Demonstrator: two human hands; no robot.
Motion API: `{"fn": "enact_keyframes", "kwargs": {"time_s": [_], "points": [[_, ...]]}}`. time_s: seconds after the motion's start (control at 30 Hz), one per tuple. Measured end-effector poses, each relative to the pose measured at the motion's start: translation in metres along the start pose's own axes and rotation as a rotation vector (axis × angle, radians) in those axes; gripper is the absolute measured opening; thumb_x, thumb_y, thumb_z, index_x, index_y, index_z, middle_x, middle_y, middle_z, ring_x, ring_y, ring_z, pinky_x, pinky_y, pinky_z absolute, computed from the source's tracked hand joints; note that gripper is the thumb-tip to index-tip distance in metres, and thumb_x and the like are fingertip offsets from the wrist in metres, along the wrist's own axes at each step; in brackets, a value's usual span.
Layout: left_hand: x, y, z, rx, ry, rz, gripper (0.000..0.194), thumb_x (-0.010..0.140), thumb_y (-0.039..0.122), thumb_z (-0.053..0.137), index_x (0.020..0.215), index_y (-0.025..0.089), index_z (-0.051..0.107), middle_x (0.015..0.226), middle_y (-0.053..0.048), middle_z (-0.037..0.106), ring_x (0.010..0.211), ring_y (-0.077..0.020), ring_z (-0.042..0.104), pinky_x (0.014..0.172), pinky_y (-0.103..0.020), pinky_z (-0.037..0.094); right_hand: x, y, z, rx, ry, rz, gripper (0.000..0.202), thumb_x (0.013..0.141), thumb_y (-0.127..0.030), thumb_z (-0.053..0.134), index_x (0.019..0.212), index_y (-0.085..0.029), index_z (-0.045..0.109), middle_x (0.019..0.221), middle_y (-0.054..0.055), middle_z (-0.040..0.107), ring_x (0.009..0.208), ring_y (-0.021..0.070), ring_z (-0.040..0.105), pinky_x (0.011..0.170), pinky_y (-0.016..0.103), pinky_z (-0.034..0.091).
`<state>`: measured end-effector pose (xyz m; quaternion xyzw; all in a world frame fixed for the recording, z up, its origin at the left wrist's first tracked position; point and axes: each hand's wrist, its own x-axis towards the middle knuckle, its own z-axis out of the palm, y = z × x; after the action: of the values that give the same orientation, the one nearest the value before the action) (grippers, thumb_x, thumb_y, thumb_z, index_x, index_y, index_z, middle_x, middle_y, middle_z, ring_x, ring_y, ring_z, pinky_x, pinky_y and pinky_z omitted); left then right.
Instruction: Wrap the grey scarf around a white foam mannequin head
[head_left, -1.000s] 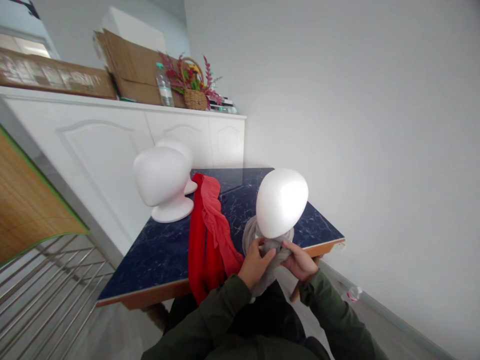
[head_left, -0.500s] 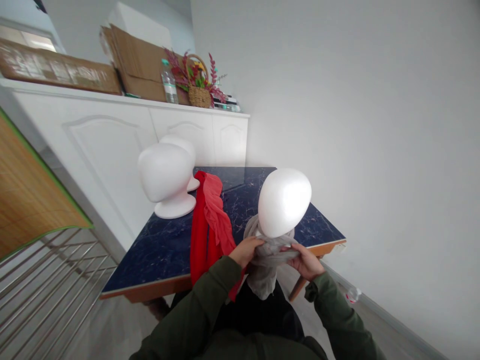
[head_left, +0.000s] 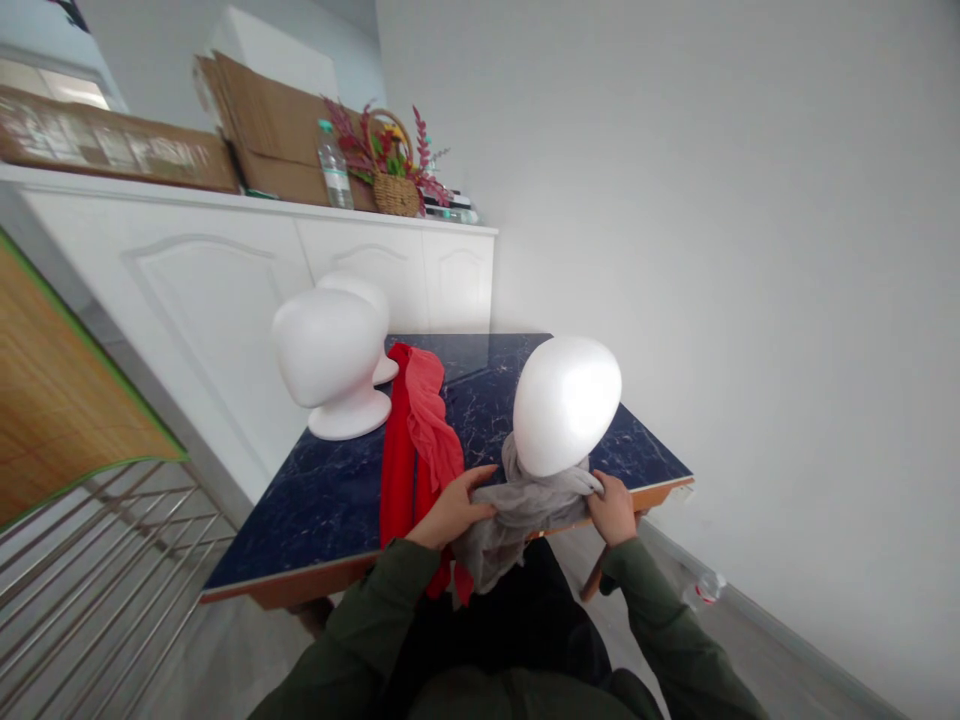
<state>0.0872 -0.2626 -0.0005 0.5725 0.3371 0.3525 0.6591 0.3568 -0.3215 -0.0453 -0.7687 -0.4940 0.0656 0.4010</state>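
Both hands have moved apart, left hand (head_left: pixel 452 508) and right hand (head_left: pixel 613 507) each gripping the grey scarf (head_left: pixel 517 510), now stretched flat under the foam head (head_left: pixel 566 403).

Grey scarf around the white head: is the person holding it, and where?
Yes. Both hands grip the grey scarf in front of the foam head: left hand on its left part, right hand on its right end.

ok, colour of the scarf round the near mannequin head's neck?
Grey, plain, no pattern: the scarf, held at both ends by the left hand and right hand. Head view.
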Motion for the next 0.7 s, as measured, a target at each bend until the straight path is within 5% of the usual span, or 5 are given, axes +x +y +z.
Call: {"fn": "enact_keyframes", "kwargs": {"time_s": [0.17, 0.47, 0.7], "points": [[0.001, -0.012, 0.031, -0.036, -0.098, -0.07, 0.075, 0.056, 0.007, 0.063, 0.125, 0.014, 0.035, 0.123, -0.012, 0.046, 0.107, -0.0218, 0.048, 0.092, -0.033, 0.035, -0.01, -0.013, 0.015, -0.18, 0.034, 0.066, 0.039, 0.071, -0.021, 0.038, 0.104, -0.013, 0.057, 0.118, 0.015, 0.044, 0.114, 0.0307, 0.034, 0.093, 0.044, 0.024], [-0.002, -0.019, 0.053, -0.018, -0.184, 0.063, 0.071, 0.059, 0.009, 0.063, 0.125, 0.015, 0.037, 0.122, -0.011, 0.047, 0.107, -0.0228, 0.047, 0.093, -0.035, 0.034, -0.008, -0.037, 0.014, 0.602, 0.08, 0.247, 0.053, 0.066, -0.033, 0.046, 0.116, -0.018, 0.038, 0.108, 0.008, 0.053, 0.096, 0.0193, 0.05, 0.078, 0.03, 0.042], [0.017, -0.001, 0.047, 0.229, -0.166, 0.248, 0.07, 0.056, 0.003, 0.055, 0.123, 0.016, 0.041, 0.131, -0.008, 0.036, 0.12, -0.0248, 0.032, 0.101, -0.037, 0.023, 0.043, -0.053, 0.026, 0.892, -0.16, 0.283, 0.027, 0.068, -0.036, 0.044, 0.088, -0.019, 0.052, 0.08, 0.007, 0.062, 0.072, 0.021, 0.059, 0.057, 0.031, 0.047]]}}
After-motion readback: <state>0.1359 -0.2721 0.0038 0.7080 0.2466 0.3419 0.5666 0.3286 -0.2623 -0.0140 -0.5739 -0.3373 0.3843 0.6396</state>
